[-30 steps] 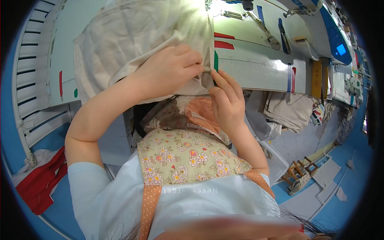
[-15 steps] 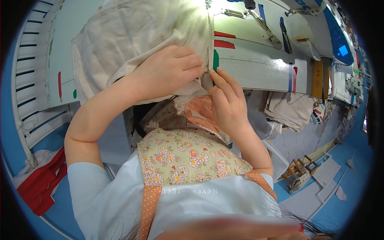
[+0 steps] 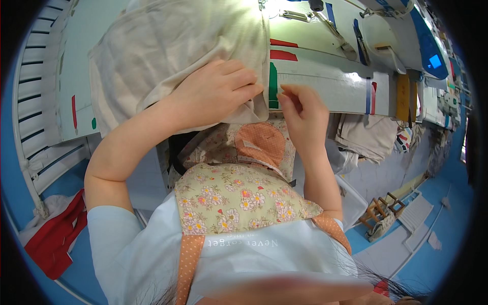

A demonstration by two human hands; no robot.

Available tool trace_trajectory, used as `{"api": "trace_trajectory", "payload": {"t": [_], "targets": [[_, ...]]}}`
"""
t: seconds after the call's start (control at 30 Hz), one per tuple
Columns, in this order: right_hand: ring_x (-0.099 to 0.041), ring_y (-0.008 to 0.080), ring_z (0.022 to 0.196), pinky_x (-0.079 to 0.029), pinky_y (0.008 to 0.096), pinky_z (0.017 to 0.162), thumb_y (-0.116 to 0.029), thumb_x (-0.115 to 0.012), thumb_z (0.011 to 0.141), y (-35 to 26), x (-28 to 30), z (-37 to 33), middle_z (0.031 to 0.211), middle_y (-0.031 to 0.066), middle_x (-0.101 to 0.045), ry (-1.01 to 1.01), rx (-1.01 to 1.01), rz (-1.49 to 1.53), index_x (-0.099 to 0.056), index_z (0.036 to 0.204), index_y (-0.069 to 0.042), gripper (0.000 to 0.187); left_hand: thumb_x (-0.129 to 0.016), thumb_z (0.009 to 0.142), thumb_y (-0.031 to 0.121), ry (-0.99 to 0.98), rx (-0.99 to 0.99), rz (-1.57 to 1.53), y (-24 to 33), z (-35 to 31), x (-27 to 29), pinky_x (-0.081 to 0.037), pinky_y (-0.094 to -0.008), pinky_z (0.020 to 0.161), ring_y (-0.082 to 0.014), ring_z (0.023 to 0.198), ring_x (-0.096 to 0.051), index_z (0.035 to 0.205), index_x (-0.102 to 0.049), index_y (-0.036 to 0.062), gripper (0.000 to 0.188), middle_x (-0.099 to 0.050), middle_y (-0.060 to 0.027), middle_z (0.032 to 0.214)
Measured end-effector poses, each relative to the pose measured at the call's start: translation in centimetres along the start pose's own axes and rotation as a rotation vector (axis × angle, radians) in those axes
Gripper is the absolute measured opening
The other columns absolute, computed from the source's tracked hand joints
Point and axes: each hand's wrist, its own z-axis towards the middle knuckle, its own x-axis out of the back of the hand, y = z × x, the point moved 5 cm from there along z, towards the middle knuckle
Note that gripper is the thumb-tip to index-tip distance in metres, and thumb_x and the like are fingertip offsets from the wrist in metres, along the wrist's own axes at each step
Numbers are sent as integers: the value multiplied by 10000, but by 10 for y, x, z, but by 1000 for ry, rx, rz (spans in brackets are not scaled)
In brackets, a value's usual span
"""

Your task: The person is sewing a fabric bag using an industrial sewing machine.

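Note:
A large beige cloth (image 3: pixel 152 66) covers the left and middle of the sewing table, its straight right edge running up to the bright lamp at the top. My left hand (image 3: pixel 221 91) lies on it near that edge, fingers bent and pressed together on a fold. Just right of the cloth, my right hand (image 3: pixel 307 109) hovers at the table's front edge with curled fingers. Its thumb and forefinger tips are close but slightly apart, and nothing shows between them. Between cloth and right hand, a green tape strip (image 3: pixel 273 84) sticks to the table.
A sewing machine (image 3: pixel 406 40) with a lit blue screen stands at upper right. Snips (image 3: pixel 361 43) and a metal tool (image 3: pixel 335 35) lie before it. Folded beige cloths (image 3: pixel 366 137) sit below the table's right side. A white slatted rack (image 3: pixel 38 76) borders the left.
My right hand has come off the cloth's edge and moved right, its fingers curling. The cloth's corner has dropped flatter, uncovering more green tape. My left hand stays nearly in place.

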Motion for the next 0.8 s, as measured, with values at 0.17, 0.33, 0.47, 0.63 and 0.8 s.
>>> {"api": "trace_trajectory", "payload": {"t": [0.17, 0.33, 0.47, 0.63, 0.8], "targets": [[-646, 334, 790, -515, 449, 691, -107, -773, 793, -8, -19, 9, 821, 125, -660, 26, 104, -284, -693, 883, -43, 136, -648, 791, 101, -21, 7, -25, 0, -2, 0, -482, -361, 861, -222, 999, -595, 1116, -695, 96, 328, -615, -11, 1044], [-638, 348, 772, -508, 464, 677, -88, -747, 777, -13, -26, 11, 787, 123, -646, 33, 71, -369, -654, 806, -47, 106, -653, 789, 105, 47, -22, -68, -1, -6, -1, -485, -361, 855, -220, 984, -599, 1082, -711, 89, 299, -623, -12, 1040], [-627, 355, 729, -504, 472, 654, -53, -714, 778, -14, -30, 6, 764, 131, -634, 80, 123, -388, -621, 781, -41, 94, -656, 789, 108, 62, -29, -92, 0, -6, -1, -501, -360, 856, -221, 987, -612, 1074, -715, 75, 293, -646, -18, 1067], [-620, 355, 714, -501, 475, 643, -15, -711, 765, -14, -31, -1, 760, 133, -628, 125, 118, -282, -612, 810, -39, 111, -655, 785, 104, 80, -58, -95, 1, -8, -4, -522, -358, 833, -223, 1006, -629, 1053, -717, 50, 280, -665, -27, 1116], [-621, 350, 722, -502, 466, 648, -8, -721, 756, -15, -35, -4, 774, 127, -631, 107, 251, -296, -620, 831, -42, 130, -657, 786, 96, 80, -81, -107, 2, -11, -6, -530, -364, 793, -232, 1003, -641, 1006, -713, 17, 241, -666, -42, 1100]]}}
